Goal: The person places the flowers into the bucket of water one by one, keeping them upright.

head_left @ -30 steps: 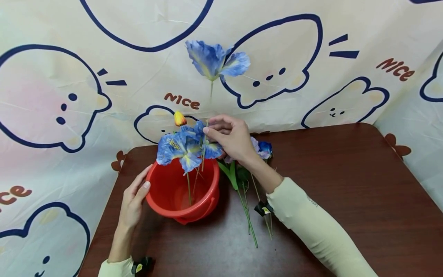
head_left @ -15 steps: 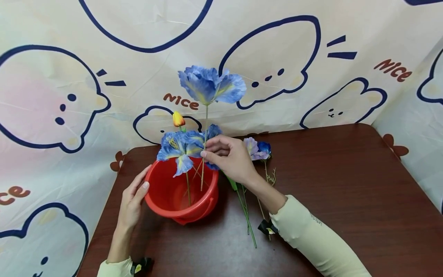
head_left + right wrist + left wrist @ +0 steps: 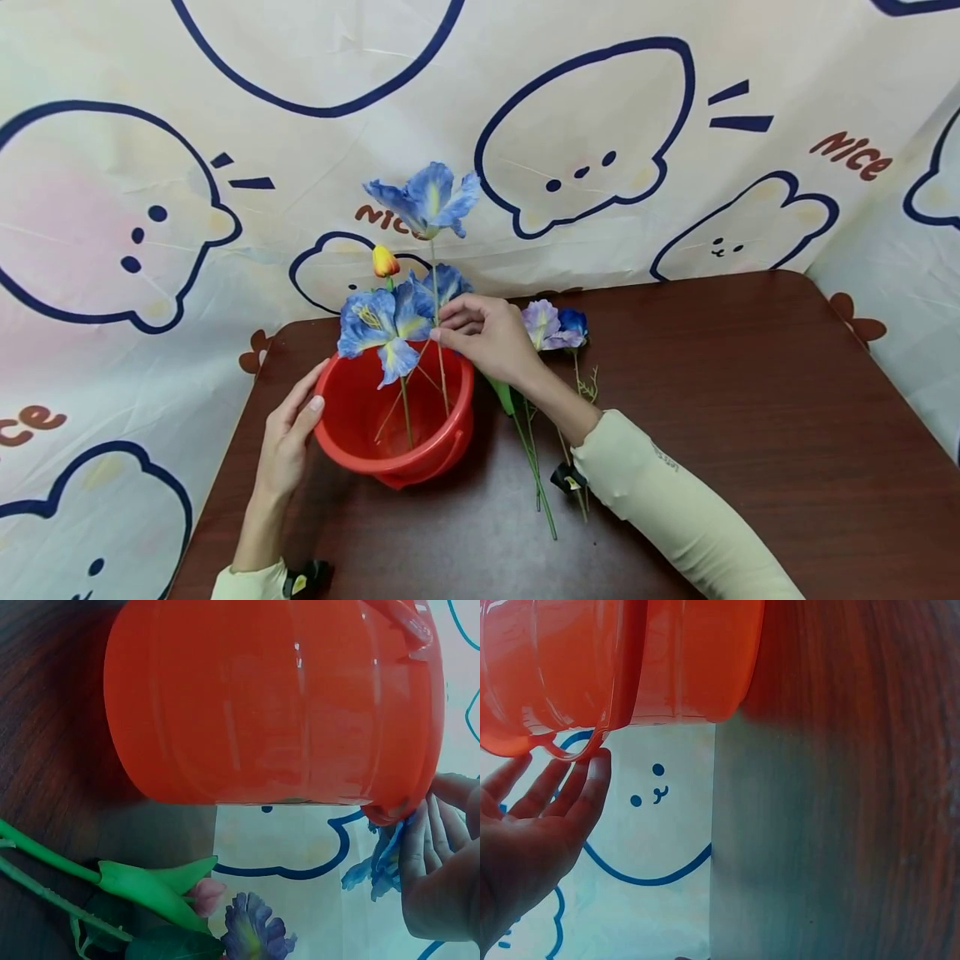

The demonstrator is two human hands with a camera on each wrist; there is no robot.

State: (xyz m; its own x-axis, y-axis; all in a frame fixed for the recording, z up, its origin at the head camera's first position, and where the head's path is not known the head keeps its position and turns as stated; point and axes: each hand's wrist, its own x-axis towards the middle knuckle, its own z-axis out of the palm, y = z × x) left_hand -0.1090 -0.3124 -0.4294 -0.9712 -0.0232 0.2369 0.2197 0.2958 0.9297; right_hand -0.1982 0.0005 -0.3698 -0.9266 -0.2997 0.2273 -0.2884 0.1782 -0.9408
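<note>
A red plastic bucket stands on the table, holding blue artificial flowers and an orange-yellow tulip. My left hand rests against its left side, with extended fingers touching the rim in the left wrist view. Over the bucket's far right rim, my right hand pinches the stem of a tall blue flower between thumb and fingers. That bloom is above the others, and the lower end of its stem reaches inside the bucket. In the right wrist view, the bucket hides the pinched stem.
Right of the bucket lie several loose artificial flowers, among them a lilac bloom and a dark blue one. Their stems point toward me. The brown table meets a cartoon-printed cloth at the back.
The right hand has lowered the tall blue flower, so its stem goes down into the bucket, then shifted slightly left. The left hand stays at the bucket's side.
</note>
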